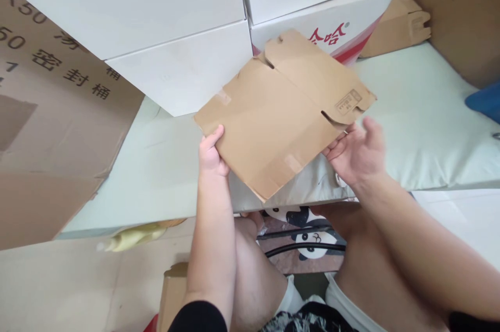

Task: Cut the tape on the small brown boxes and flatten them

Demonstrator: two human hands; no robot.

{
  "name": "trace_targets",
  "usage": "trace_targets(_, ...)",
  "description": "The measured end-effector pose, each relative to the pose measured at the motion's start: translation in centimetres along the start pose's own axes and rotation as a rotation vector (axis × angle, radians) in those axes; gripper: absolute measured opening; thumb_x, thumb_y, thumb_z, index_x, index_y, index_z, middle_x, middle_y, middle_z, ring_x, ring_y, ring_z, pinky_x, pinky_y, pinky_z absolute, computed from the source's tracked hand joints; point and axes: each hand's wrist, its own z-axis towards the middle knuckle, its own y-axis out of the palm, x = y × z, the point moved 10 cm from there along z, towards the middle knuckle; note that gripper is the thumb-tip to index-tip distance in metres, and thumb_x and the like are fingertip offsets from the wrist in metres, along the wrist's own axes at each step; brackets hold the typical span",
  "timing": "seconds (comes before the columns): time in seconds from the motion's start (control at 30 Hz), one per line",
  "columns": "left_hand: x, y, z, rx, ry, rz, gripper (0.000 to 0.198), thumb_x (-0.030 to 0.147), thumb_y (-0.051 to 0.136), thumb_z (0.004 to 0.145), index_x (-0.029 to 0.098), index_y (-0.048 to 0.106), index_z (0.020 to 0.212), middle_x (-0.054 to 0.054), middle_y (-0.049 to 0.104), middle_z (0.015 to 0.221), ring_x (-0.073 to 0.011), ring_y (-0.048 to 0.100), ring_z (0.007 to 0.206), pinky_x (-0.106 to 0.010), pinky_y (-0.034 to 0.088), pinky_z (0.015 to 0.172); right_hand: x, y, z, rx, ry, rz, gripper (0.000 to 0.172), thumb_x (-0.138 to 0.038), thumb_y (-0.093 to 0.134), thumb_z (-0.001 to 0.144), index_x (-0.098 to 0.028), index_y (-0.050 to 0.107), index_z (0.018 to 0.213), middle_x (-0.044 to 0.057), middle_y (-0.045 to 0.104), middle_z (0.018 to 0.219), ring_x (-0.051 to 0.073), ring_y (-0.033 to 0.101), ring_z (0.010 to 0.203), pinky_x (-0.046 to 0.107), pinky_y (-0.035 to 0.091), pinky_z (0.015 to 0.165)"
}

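A flattened brown cardboard box [269, 118] is held tilted above the pale green padded surface in front of me. It has slots cut into its sides, bits of clear tape on two edges and a small printed stamp near its right end. My left hand [213, 150] grips its left edge, thumb on top and fingers hidden underneath. At the lower right edge, my right hand [357, 155] is palm up with the fingertips beneath the cardboard. Its thumb stands away from the board, so this hand supports or touches it without closing.
White cartons [183, 66] are stacked behind the cardboard. Large printed brown boxes stand at left [58, 87] and right [461, 14]. The pale green padded surface [167, 176] runs beneath. A blue object [484, 102] lies at far right, and a yellow item [135, 237] sits below the front edge.
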Motion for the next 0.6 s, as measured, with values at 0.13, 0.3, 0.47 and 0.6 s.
trace_targets(0.13, 1.5, 0.5, -0.1, 0.006, 0.136, -0.03, 0.043, 0.042, 0.086, 0.066, 0.023, 0.068, 0.1, -0.009, 0.078, 0.117, -0.0351, 0.057, 0.143, -0.047, 0.055, 0.114, 0.7, 0.2, -0.2, 0.006, 0.022, -0.087, 0.045, -0.042, 0.09, 0.061, -0.026, 0.064, 0.094, -0.006, 0.075, 0.082, 0.013, 0.069, 0.062, 0.028, 0.058, 0.061)
trace_targets(0.3, 1.0, 1.7, -0.4, -0.003, 0.188, -0.109, 0.046, 0.054, 0.08, 0.075, 0.025, 0.064, 0.106, -0.008, 0.075, 0.127, -0.0287, 0.05, 0.15, -0.043, 0.05, 0.119, 2.3, 3.7, -2.2, -0.23, 0.099, -0.154, 0.053, -0.051, 0.093, 0.063, -0.028, 0.066, 0.103, -0.003, 0.079, 0.091, 0.014, 0.076, 0.075, 0.026, 0.059, 0.068)
trace_targets(0.47, -1.0, 3.8, -1.6, 0.022, 0.1, -0.148, 0.049, 0.048, 0.083, 0.072, 0.025, 0.064, 0.112, -0.007, 0.074, 0.13, -0.0291, 0.054, 0.145, -0.04, 0.054, 0.113, 1.2, 3.7, -2.1, -0.194, 0.005, -0.107, 0.051, -0.044, 0.087, 0.071, -0.031, 0.063, 0.114, -0.001, 0.079, 0.103, 0.017, 0.075, 0.088, 0.034, 0.062, 0.076)
trace_targets(0.6, -0.2, 4.2, -1.6, -0.055, 0.072, -0.134, 0.041, 0.05, 0.074, 0.074, 0.025, 0.069, 0.107, -0.006, 0.076, 0.124, -0.03, 0.06, 0.139, -0.038, 0.059, 0.101, -0.4, 0.2, 0.0, -0.002, -0.063, -0.121, 0.042, -0.024, 0.077, 0.065, -0.029, 0.066, 0.106, -0.003, 0.079, 0.098, 0.021, 0.075, 0.095, 0.036, 0.062, 0.081)
